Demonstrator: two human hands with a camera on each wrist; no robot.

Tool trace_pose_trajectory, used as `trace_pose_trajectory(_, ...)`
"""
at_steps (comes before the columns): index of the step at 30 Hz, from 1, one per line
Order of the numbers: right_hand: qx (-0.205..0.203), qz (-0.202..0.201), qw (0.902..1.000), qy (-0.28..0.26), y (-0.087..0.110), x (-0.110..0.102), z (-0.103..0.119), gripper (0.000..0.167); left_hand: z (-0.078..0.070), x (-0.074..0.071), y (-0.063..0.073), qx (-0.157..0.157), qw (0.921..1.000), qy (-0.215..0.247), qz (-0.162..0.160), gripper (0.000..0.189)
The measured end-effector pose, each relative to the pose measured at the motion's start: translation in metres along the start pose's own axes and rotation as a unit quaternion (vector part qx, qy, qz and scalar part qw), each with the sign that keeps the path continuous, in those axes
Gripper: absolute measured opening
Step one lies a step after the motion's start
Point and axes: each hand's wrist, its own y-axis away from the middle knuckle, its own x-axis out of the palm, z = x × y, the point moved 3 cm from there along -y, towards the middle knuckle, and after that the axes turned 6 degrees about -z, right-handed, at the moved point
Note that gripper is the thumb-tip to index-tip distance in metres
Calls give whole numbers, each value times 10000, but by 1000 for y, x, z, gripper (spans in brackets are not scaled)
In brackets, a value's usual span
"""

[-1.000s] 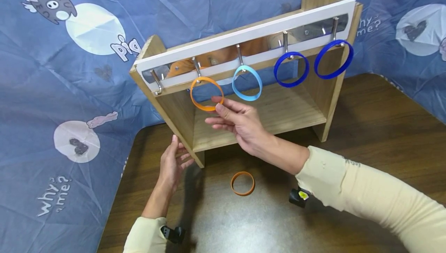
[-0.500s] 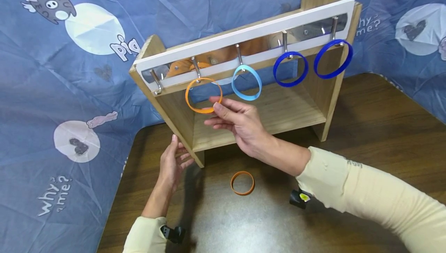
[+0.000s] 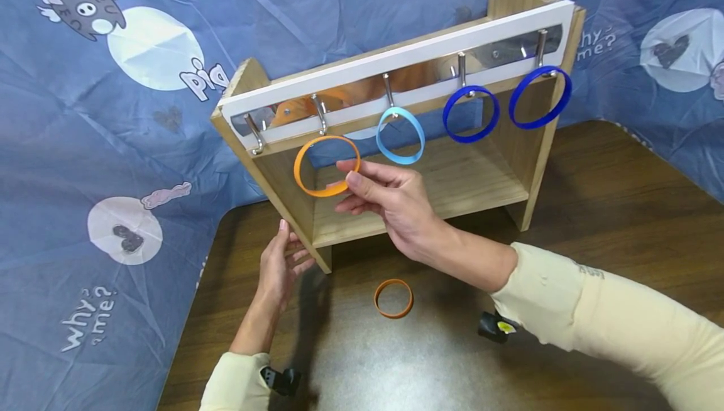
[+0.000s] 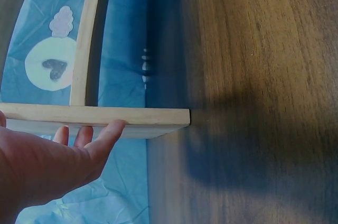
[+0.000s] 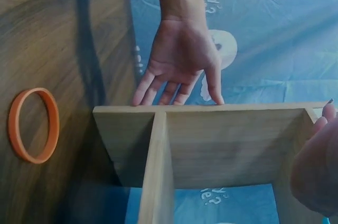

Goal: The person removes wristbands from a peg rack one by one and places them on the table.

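Note:
My right hand [image 3: 404, 203] pinches an orange wristband [image 3: 323, 193] between thumb and forefinger at its lower right side. The wristband is just below the bare second hook [image 3: 321, 115] from the left on a small wooden rack [image 3: 424, 175]. My left hand [image 3: 277, 269] touches the left side panel low down; the right wrist view shows its straight fingers [image 5: 166, 93] against the board. A light blue wristband [image 3: 407, 160] hangs from the middle hook. Two dark blue wristbands, one [image 3: 468, 139] beside the other [image 3: 528, 126], hang from the two right-hand hooks.
Another orange wristband [image 3: 394, 316] lies on the dark wooden table [image 3: 430, 361] in front of the rack. The leftmost hook [image 3: 256, 134] on the white rail [image 3: 351, 75] is bare. A blue printed cloth [image 3: 153, 235] covers the wall behind.
The orange wristband has come down and left, off the tip of the second hook, in my right hand's pinch. My left hand stays at the side panel.

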Motion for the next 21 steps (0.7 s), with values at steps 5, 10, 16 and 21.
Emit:
trace_pose_trajectory(5, -152, 118, 9988, 452, 5, -14, -1, 26, 0, 0, 0, 16, 10000, 5, 0, 57)
trace_pose_trajectory(10, -115, 157, 9956, 914, 12, -33, -3, 28, 0, 0, 0, 6, 10000, 52, -8, 56)
trace_pose_trajectory(16, 73, 172, 9908, 1337, 16, -53, -7, 28, 0, 0, 1, 9, 10000, 38, -16, 55)
trace_pose_trajectory(21, 93, 213, 9850, 1710, 20, -68, -10, 29, 0, 1, 2, 15, 10000, 48, -21, 54)
